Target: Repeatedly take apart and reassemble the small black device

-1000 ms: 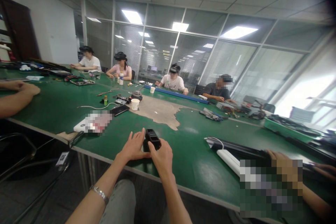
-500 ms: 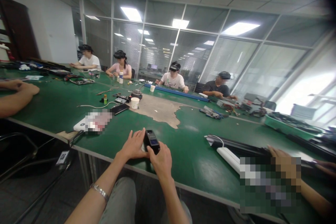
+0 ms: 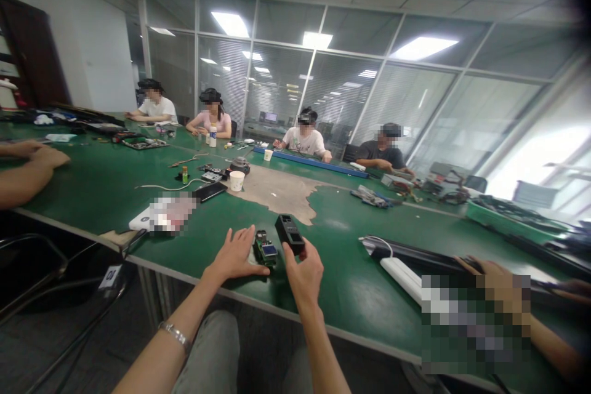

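A small green circuit board point(image 3: 266, 253) with a little display lies at the near edge of the green table. My left hand point(image 3: 236, 254) is around its left side, thumb along the near end and index finger by the far end, holding it there. Part of a pale piece shows between that hand and the board. Just to the right, my right hand point(image 3: 305, 271) grips a black plastic housing point(image 3: 290, 234) with cut-out windows. The housing is raised beside the board, apart from it, and its underside is hidden.
A white paper cup point(image 3: 237, 181), a black phone point(image 3: 211, 192) and a white device point(image 3: 141, 221) stand or lie beyond my left hand. On the right, a co-worker's hand point(image 3: 494, 277) rests by a long black part and a white bar point(image 3: 401, 280). Several people sit opposite.
My right hand has lifted the black housing off the circuit board and moved it right, exposing the green board. My left hand has stayed in place.
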Available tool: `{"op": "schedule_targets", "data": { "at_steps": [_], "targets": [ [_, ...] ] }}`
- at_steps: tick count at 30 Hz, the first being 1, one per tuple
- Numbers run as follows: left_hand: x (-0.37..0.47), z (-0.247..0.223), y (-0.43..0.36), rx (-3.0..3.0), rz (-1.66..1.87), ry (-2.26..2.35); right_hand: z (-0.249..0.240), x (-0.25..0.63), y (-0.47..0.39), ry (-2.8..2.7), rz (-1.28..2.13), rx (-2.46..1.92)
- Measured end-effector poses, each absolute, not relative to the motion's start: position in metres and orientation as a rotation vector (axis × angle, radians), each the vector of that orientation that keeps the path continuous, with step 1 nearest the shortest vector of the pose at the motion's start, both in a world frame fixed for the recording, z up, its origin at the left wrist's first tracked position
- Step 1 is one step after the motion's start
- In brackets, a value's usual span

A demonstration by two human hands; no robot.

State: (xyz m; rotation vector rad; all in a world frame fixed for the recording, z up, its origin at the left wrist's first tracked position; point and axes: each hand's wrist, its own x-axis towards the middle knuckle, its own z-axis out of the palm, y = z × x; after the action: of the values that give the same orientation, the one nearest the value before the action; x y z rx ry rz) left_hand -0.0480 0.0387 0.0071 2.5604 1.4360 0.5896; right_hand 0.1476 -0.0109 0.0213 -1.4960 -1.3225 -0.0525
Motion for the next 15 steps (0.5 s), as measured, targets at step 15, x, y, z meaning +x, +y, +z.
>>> {"op": "schedule_targets", "data": {
  "at_steps": [15],
  "targets": [
    [-0.047,0.007,0.038,2.568,0.535,1.445,-0.017,0.164,-0.006,-1.427,-0.165,-1.726]
  ]
}}
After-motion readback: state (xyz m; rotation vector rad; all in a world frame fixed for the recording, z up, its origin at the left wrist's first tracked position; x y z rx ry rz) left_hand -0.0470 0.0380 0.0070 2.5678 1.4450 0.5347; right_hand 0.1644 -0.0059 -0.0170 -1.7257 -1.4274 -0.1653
